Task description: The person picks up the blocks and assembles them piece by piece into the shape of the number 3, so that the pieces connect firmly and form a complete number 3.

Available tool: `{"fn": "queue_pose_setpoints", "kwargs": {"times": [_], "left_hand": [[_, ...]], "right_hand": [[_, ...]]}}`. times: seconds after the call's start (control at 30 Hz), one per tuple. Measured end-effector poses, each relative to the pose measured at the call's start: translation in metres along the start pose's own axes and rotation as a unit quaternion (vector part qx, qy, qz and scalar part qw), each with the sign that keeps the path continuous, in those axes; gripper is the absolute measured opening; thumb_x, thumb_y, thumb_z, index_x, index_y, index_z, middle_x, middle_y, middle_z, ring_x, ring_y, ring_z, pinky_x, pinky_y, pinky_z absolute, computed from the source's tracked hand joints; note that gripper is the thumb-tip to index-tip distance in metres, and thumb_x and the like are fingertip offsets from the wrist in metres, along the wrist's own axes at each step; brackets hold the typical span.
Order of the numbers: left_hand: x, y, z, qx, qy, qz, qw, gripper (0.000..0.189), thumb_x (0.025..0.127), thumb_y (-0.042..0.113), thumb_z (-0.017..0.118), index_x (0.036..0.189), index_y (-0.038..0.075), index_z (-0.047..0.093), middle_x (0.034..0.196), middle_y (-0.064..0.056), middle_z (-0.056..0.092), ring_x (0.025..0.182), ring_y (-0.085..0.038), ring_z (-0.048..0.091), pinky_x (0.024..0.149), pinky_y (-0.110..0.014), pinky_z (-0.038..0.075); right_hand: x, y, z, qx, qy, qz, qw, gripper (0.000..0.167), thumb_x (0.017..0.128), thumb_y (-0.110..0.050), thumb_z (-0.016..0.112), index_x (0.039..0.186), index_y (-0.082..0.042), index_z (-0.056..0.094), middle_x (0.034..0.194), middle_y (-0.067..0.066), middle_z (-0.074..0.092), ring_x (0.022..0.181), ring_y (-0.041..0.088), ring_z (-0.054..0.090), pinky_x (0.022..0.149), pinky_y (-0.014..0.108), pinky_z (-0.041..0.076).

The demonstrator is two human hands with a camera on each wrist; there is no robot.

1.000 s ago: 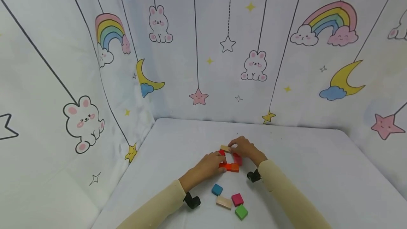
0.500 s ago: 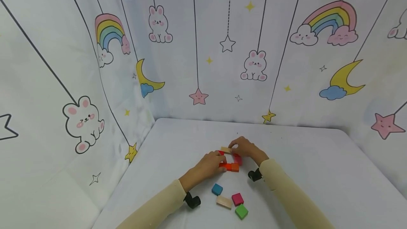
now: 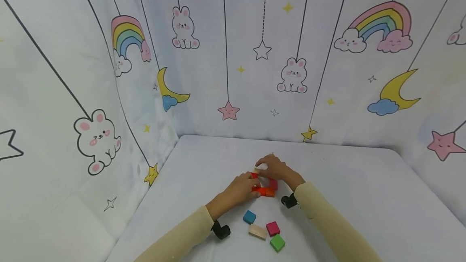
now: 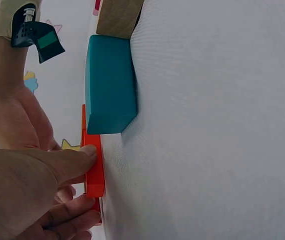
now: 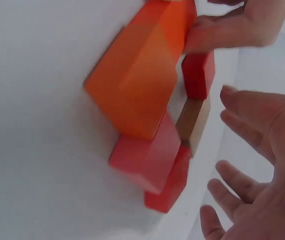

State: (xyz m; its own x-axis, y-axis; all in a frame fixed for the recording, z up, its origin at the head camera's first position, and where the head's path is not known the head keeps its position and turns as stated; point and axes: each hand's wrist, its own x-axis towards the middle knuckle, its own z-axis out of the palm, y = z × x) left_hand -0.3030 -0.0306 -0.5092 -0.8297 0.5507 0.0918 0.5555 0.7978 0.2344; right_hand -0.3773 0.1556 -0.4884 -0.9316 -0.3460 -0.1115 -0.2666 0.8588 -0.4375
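A ring of blocks lies on the white table. My left hand (image 3: 238, 191) pinches the near red block (image 4: 95, 170) with its thumb, while its fingers reach to another red block (image 5: 200, 75) on the ring's left side. An orange block (image 3: 270, 192) adjoins the near red one. On the right side sit a pinkish-red block (image 5: 150, 150) and a red block (image 5: 167, 185). A plain wooden block (image 5: 193, 125) forms the far side. Above and beside it is my right hand (image 5: 277, 165), fingers spread, holding nothing. The head view shows this wooden block mostly covered by that hand.
Nearer to me lie a blue block (image 3: 249, 216), a second wooden block (image 3: 257, 231), a dark pink block (image 3: 273, 228) and a green block (image 3: 278, 242). White cloth walls with printed rabbits and stars stand behind and beside the table.
The far wooden block shifted slightly toward me while my right hand was at its right end. That hand has since moved left over the block. My left hand stays in place.
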Motion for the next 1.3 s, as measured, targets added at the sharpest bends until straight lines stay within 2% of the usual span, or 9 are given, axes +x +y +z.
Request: {"fn": "queue_pose_setpoints", "kwargs": {"times": [0.13,0.2,0.37,0.53,0.67,0.8,0.93,1.07,1.3], "left_hand": [[-0.001,0.000,0.000,0.009,-0.001,0.000,1.0000,0.032,0.097,0.038,0.077,0.126,0.022,0.074,0.135,-0.005,0.064,0.119,-0.020,0.060,0.101,-0.041,0.053],[-0.001,0.000,-0.001,0.008,-0.002,0.003,1.0000,0.032,0.098,0.038,0.076,0.126,0.022,0.074,0.136,-0.005,0.064,0.121,-0.021,0.060,0.102,-0.042,0.053],[-0.001,0.000,-0.001,-0.001,0.002,0.006,1.0000,0.028,0.097,0.038,0.078,0.120,0.022,0.076,0.128,-0.003,0.065,0.116,-0.019,0.059,0.098,-0.039,0.053],[-0.001,-0.001,0.000,0.002,0.006,0.007,1.0000,0.028,0.096,0.038,0.079,0.119,0.022,0.076,0.127,-0.004,0.065,0.116,-0.019,0.060,0.096,-0.040,0.054],[0.000,-0.002,0.001,0.004,0.008,0.012,0.9999,0.027,0.096,0.037,0.079,0.118,0.022,0.077,0.122,-0.004,0.066,0.113,-0.018,0.060,0.092,-0.037,0.054],[0.001,-0.003,0.001,-0.008,0.001,0.003,1.0000,0.026,0.095,0.037,0.080,0.118,0.024,0.078,0.114,-0.001,0.065,0.106,-0.014,0.058,0.087,-0.031,0.051],[0.002,-0.002,0.002,-0.006,-0.004,-0.003,1.0000,0.027,0.096,0.038,0.079,0.119,0.025,0.077,0.111,0.000,0.064,0.100,-0.012,0.057,0.082,-0.027,0.048],[0.002,-0.003,0.002,0.001,-0.002,-0.003,1.0000,0.027,0.096,0.038,0.079,0.120,0.025,0.077,0.109,0.000,0.063,0.097,-0.011,0.056,0.079,-0.025,0.046],[0.002,-0.002,0.002,-0.006,-0.008,-0.007,0.9999,0.028,0.096,0.038,0.078,0.121,0.025,0.077,0.111,0.000,0.064,0.101,-0.012,0.057,0.081,-0.026,0.047]], "right_hand": [[0.001,-0.012,0.004,-0.029,-0.001,-0.035,0.9989,0.028,0.101,-0.031,0.071,0.128,-0.021,0.076,0.151,0.020,0.053,0.139,0.043,0.047,0.105,0.076,0.039],[0.001,-0.017,0.005,-0.035,0.001,-0.042,0.9985,0.023,0.102,-0.028,0.070,0.123,-0.022,0.077,0.151,0.021,0.053,0.139,0.044,0.047,0.104,0.075,0.040],[0.004,-0.022,0.008,-0.031,0.012,-0.048,0.9983,0.016,0.102,-0.022,0.070,0.114,-0.022,0.081,0.151,0.021,0.054,0.139,0.044,0.048,0.105,0.075,0.039],[0.010,-0.026,0.009,-0.037,0.041,-0.055,0.9969,0.018,0.101,-0.023,0.072,0.116,-0.017,0.078,0.145,0.021,0.056,0.133,0.043,0.052,0.106,0.072,0.040],[0.013,-0.026,0.009,-0.034,0.060,-0.045,0.9966,0.022,0.101,-0.029,0.073,0.117,-0.014,0.077,0.140,0.021,0.058,0.130,0.042,0.053,0.106,0.070,0.040],[0.017,-0.014,0.004,-0.039,0.034,-0.006,0.9987,0.028,0.098,-0.036,0.075,0.117,-0.015,0.077,0.138,0.018,0.060,0.129,0.039,0.053,0.107,0.070,0.040],[0.016,0.000,-0.005,-0.045,-0.013,0.032,0.9984,0.028,0.097,-0.039,0.076,0.113,-0.016,0.078,0.129,0.015,0.063,0.122,0.036,0.056,0.105,0.069,0.042],[0.015,0.006,-0.010,-0.054,-0.038,0.040,0.9970,0.019,0.097,-0.035,0.076,0.109,-0.020,0.079,0.127,0.013,0.064,0.118,0.034,0.058,0.104,0.068,0.043],[0.011,0.007,-0.011,-0.039,-0.047,0.033,0.9976,0.014,0.096,-0.032,0.078,0.107,-0.023,0.078,0.129,0.015,0.063,0.118,0.034,0.056,0.105,0.071,0.042]]}}
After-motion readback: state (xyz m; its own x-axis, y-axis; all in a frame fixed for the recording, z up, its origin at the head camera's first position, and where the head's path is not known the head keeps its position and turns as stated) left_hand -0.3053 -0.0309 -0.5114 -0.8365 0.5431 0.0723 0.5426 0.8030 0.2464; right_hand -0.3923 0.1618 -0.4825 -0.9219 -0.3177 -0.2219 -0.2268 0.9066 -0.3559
